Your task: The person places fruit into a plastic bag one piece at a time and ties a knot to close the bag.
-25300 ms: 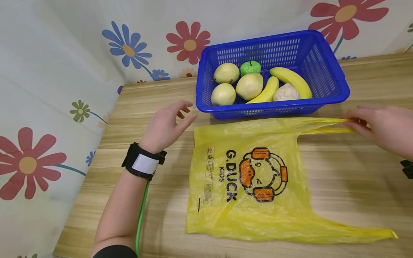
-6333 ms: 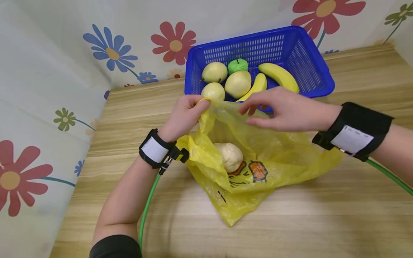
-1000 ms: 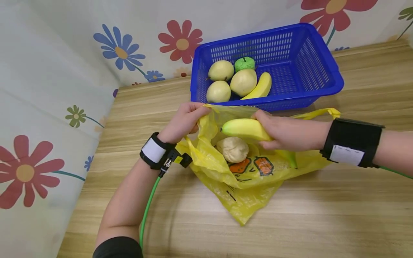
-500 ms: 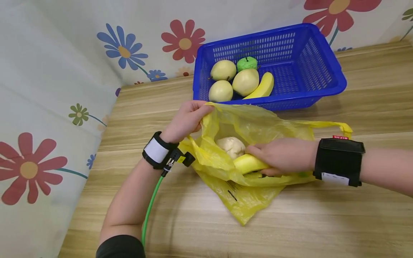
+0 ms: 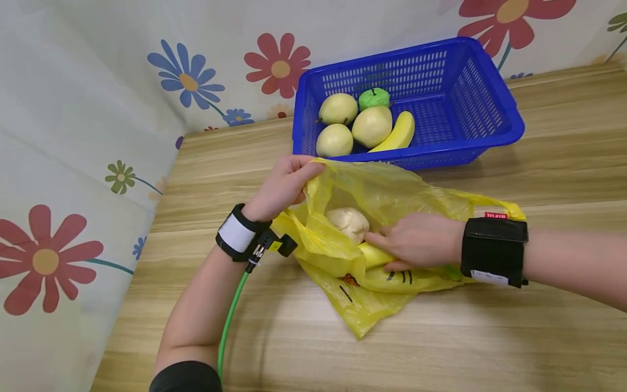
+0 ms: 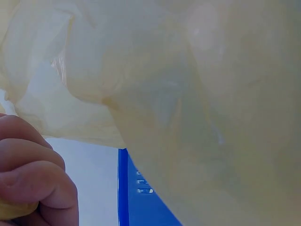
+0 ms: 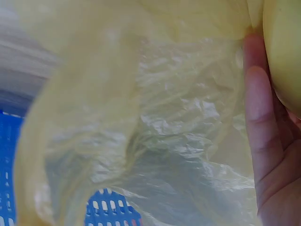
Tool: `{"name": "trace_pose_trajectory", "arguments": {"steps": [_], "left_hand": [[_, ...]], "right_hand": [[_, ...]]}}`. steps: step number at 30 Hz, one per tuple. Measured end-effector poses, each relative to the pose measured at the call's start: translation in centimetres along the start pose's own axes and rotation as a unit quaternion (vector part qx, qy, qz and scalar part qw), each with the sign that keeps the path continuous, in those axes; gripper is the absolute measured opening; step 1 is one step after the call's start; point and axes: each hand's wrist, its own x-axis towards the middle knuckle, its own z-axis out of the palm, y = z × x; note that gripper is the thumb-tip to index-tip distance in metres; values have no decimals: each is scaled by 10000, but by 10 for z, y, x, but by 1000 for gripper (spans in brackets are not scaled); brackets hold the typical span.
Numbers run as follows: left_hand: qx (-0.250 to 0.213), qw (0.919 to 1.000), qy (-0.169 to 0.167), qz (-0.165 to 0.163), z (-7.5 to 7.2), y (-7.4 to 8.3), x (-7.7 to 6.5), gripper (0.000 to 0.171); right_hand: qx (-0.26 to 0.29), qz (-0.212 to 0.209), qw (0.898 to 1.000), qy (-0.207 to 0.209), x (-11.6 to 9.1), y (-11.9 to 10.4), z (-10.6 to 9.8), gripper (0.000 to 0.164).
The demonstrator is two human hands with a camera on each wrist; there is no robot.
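1. The left hand (image 5: 286, 188) grasps the rim of the bag (image 5: 318, 239), fingers curled tight over a gathered fold of film.
2. The right hand (image 5: 423, 239) is inside the bag, its fingers along the banana (image 5: 374, 255); whether they grip it or merely touch, I cannot tell. In the right wrist view, two fingers lie nearly straight against a smooth yellow curve.
3. The banana lies low in the bag, mostly under the right hand: smooth, evenly yellow, gently curved, with a green end showing near the wrist.
4. Just beyond the fingertips, also in the bag, sits the lump (image 5: 348, 222): beige, matt, rounded and unevenly dimpled.
5. The bag is thin, translucent yellow plastic, wrinkled and glossy, its mouth spread wide. Black and orange print is partly folded away. One pointed corner lies flat on the table (image 5: 490, 348), pale wood-grained.
6. Both wrists wear black cuffs (image 5: 495, 250); a green cable (image 5: 227, 326) runs from the left.
7. Behind stands the basket (image 5: 441, 155), blue, rigid and slotted, holding three round pears (image 5: 338, 109), a crinkled green fruit (image 5: 374, 98) and another banana (image 5: 400, 132).
8. Flower-printed white cloth (image 5: 220, 22) hangs behind.
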Motion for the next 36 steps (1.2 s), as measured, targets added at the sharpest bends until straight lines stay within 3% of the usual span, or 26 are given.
{"name": "trace_pose_trajectory", "arguments": {"steps": [6,10,17,21,26,32,36], "left_hand": [[0,10000,-31,21,-1,0,0,30],[31,10000,-33,9,-2,1,1,30],[29,10000,-26,-27,-4,2,2,30],[55,10000,1,-59,-4,0,3,31],[11,10000,-32,-18,0,0,4,33],[-29,9999,-99,65,5,0,6,32],[22,10000,-71,27,6,3,6,32]], "right_hand": [[51,-1,10000,42,-2,2,-8,41],[48,339,9994,-93,-4,3,-34,39],[187,1557,9873,-257,-9,19,-110,47],[482,2127,9751,-407,-8,32,-134,49],[1105,2247,9667,-528,-7,33,-127,46],[1531,1801,9698,-599,6,23,-106,41],[1457,1715,9727,-560,16,21,-104,42]]}}
